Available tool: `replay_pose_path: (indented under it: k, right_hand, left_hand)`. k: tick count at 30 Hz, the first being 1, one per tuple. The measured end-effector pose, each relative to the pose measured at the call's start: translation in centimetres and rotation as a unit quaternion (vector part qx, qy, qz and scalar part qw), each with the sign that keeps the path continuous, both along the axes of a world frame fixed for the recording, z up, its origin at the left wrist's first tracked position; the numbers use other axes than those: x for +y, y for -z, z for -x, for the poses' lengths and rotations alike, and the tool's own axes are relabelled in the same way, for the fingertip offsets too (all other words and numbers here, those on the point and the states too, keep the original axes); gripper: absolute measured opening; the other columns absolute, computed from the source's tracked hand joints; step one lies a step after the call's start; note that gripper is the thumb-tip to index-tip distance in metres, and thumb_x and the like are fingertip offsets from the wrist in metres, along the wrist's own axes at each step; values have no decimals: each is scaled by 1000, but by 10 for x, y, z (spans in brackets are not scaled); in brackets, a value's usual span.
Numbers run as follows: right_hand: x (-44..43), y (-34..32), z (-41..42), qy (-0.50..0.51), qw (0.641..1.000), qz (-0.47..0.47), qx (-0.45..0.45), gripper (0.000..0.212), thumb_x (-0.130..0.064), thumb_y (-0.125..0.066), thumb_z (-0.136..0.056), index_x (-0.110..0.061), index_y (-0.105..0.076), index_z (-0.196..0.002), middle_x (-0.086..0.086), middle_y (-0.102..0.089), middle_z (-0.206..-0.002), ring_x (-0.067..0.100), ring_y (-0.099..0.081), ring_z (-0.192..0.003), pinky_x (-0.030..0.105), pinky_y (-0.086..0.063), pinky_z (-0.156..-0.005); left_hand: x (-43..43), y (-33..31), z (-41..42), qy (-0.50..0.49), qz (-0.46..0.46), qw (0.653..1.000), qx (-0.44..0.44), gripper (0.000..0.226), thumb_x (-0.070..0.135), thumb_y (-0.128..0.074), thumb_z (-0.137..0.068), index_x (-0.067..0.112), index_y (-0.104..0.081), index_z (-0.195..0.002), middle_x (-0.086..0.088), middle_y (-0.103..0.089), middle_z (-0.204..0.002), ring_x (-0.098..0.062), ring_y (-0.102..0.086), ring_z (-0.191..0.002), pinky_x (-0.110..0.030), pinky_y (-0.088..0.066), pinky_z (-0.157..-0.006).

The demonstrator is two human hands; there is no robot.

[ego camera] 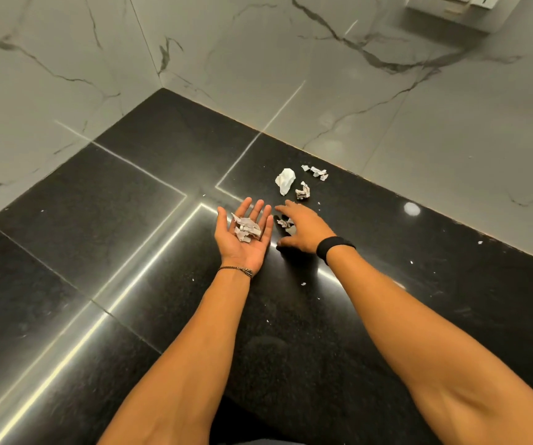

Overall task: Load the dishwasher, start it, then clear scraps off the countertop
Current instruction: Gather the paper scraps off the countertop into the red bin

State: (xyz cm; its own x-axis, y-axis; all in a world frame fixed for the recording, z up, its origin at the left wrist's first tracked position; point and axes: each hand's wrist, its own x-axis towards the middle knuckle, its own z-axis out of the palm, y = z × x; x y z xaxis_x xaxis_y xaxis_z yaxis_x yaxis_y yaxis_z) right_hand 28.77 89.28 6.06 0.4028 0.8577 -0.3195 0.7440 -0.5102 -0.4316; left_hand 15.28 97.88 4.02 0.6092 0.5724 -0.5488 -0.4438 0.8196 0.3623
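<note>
Several paper scraps (247,228) are resting on the straight, upturned fingers of our left hand (245,250), which is gripping nothing. Our right hand (305,231) is hovering palm down, fingers spread and arched over a loose scrap (286,223), not pinching it. At twelve to one o'clock, a tissue wad (286,180), a paper ball (303,191) and a torn strip (316,171) are lying on the black countertop (130,236). We are clearing scraps, by our judgement; the next move is calling for a pinch, then a drop into the left palm.
</note>
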Motion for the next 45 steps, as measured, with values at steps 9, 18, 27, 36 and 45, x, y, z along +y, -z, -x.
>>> replay_pose_path:
  k: [9, 18, 27, 36, 45]
  right_hand:
    - [-32, 15, 9, -91, 981, -47, -166, 24, -20, -51, -100, -16, -70, -114, 3, -63, -112, 29, -53, -102, 39, -45, -85]
    - [-46, -5, 14, 207, 943, -259, 35, 12, -27, -71, -91, -24, -76, -101, -7, -73, -101, 9, -64, -97, 28, -50, -89]
    - [-27, -39, 61, 149, 899, -382, 156, 23, -21, -75, -86, -24, -74, -109, -11, -73, -104, 4, -65, -101, 25, -51, -93]
    - [-31, -34, 59, 149, 923, -345, 83, 50, -51, -80, -77, -36, -68, -123, -17, -62, -103, 4, -41, -87, 8, -37, -76]
    - [-16, -20, -4, 261, 895, -344, 112, 28, -44, -60, -96, -29, -68, -118, -13, -70, -110, 12, -62, -109, 41, -52, -96]
  left_hand:
    - [-6, 1, -8, 6, -6, 1000, 13, 66, 61, -48, -97, 7, -62, -132, -17, -67, -130, -31, -68, -115, -42, -49, -106]
    - [-21, -4, -12, 5, 14, 1000, -14, 66, 60, -51, -97, 4, -64, -130, -23, -67, -128, -36, -64, -121, -44, -46, -110]
    - [-43, -7, -24, 27, 41, 998, -44, 66, 60, -41, -100, 1, -67, -113, -20, -73, -107, -32, -71, -102, -43, -51, -98]
    - [-43, -7, -26, 30, 59, 991, -118, 63, 58, -40, -101, 12, -59, -139, -24, -59, -138, -40, -61, -124, -53, -44, -108]
    - [-26, -4, -21, 23, 74, 992, -98, 65, 55, -49, -99, 6, -55, -142, -28, -58, -138, -43, -57, -128, -55, -40, -114]
